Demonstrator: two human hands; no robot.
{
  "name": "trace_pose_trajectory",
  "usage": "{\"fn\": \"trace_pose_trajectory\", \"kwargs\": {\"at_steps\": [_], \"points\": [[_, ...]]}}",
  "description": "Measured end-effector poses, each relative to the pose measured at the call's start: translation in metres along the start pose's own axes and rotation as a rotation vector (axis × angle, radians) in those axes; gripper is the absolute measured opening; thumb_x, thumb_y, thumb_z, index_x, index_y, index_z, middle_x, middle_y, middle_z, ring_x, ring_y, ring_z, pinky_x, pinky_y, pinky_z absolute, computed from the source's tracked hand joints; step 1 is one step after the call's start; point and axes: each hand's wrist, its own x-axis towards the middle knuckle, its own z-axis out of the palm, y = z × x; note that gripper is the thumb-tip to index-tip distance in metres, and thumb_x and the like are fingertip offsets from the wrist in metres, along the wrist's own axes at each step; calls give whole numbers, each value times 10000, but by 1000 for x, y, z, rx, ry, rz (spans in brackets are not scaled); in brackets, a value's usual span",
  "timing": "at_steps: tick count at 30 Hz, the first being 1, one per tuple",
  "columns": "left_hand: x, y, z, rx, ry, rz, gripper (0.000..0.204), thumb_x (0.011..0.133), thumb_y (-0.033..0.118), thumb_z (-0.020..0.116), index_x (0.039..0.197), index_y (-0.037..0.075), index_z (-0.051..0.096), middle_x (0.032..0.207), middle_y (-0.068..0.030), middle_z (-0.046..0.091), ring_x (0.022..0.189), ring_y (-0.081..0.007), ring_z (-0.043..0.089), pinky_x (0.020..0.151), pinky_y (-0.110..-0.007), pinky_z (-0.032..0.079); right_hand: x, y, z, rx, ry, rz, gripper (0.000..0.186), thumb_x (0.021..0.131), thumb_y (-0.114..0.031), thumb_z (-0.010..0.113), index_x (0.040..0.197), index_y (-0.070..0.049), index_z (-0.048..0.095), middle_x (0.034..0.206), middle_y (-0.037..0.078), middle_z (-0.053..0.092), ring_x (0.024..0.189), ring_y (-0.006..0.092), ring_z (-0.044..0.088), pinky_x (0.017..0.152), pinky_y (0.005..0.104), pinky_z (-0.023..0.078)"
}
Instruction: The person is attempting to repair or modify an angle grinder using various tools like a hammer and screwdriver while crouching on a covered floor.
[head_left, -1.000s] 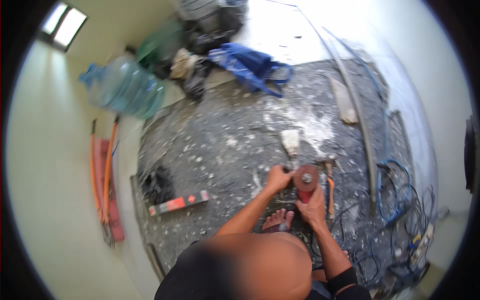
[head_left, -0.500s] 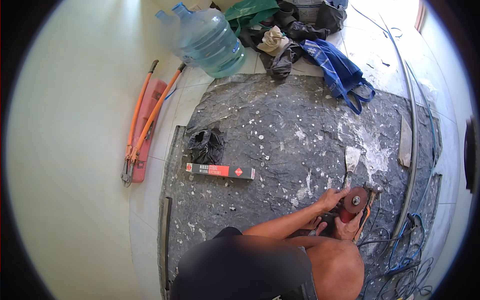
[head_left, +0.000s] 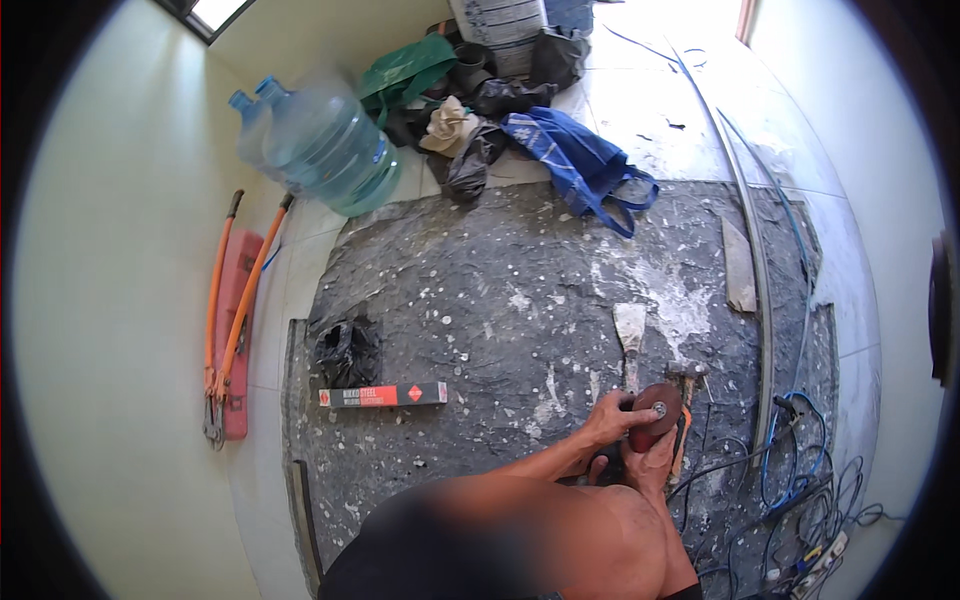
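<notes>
An angle grinder [head_left: 640, 440] with a red body and a reddish-brown disc [head_left: 668, 396] is held up in front of my knees, disc face upward. My right hand [head_left: 650, 464] wraps round the body just below the disc. From the left, my left hand [head_left: 606, 420] grips the grinder at the disc's left side, with a finger lying over the disc towards its centre nut. Part of the body is hidden by my hands. Just beyond lie a putty knife [head_left: 630, 330] with a whitish blade and a hammer [head_left: 686, 370].
A red-and-grey electrode box [head_left: 384, 396] and black plastic bag [head_left: 348, 352] lie on the spattered grey sheet [head_left: 470, 300]. Orange-handled bolt cutters [head_left: 232, 340] are at left, water bottles [head_left: 330, 150] and a blue bag [head_left: 580, 160] behind. A metal bar [head_left: 750, 240] and tangled cables [head_left: 800, 500] run along the right.
My view has swung, so the scene sits further left and lower. A finger of my left hand now reaches over the disc towards its centre; my right hand keeps its hold on the body.
</notes>
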Motion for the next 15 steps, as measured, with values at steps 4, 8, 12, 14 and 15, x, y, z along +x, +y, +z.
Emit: {"fn": "trace_pose_trajectory", "kwargs": {"at_steps": [4, 8, 12, 14, 15], "points": [[-5, -8, 11, 50, 138, -34, 718, 693, 479, 824, 1175, -25, 653, 1106, -164, 659, 1050, -243, 621, 904, -363, 485, -5, 11, 1, 108, 45, -99, 877, 704, -245, 779, 1391, 56, 326, 1232, 291, 513, 1130, 471, 534, 936, 474, 458], [-18, -23, 34, -140, 38, 103, 957, 655, 275, 899, 1421, 24, 383, 1345, -157, 516, 1245, -241, 497, 1064, -375, 407, -9, 28, 12, 30, 178, -128, 794, 740, -208, 737, 1376, 41, 331, 1216, 273, 512, 1110, 470, 540, 920, 486, 457], [-17, -36, 50, -387, 121, 109, 887, 649, 87, 888, 1388, 16, 403, 1306, -148, 547, 1226, -241, 519, 1061, -385, 428, -3, 30, -1, 65, 123, -209, 843, 722, -222, 754, 1397, 30, 317, 1240, 254, 508, 1119, 444, 545, 947, 472, 450], [-14, -43, 49, -337, 187, 125, 875, 656, 82, 882, 1386, 11, 405, 1289, -147, 562, 1203, -244, 539, 1050, -383, 438, 8, 26, -30, -1, -102, -256, 850, 710, -241, 767, 1391, 25, 332, 1233, 245, 511, 1113, 428, 551, 942, 465, 452], [-12, -47, 47, -282, 229, 85, 863, 663, 76, 876, 1384, 7, 407, 1271, -145, 578, 1179, -247, 559, 1040, -381, 448, 17, 22, -47, -61, -342, -264, 857, 699, -259, 779, 1384, 19, 347, 1226, 237, 515, 1107, 412, 558, 936, 458, 454]]}}
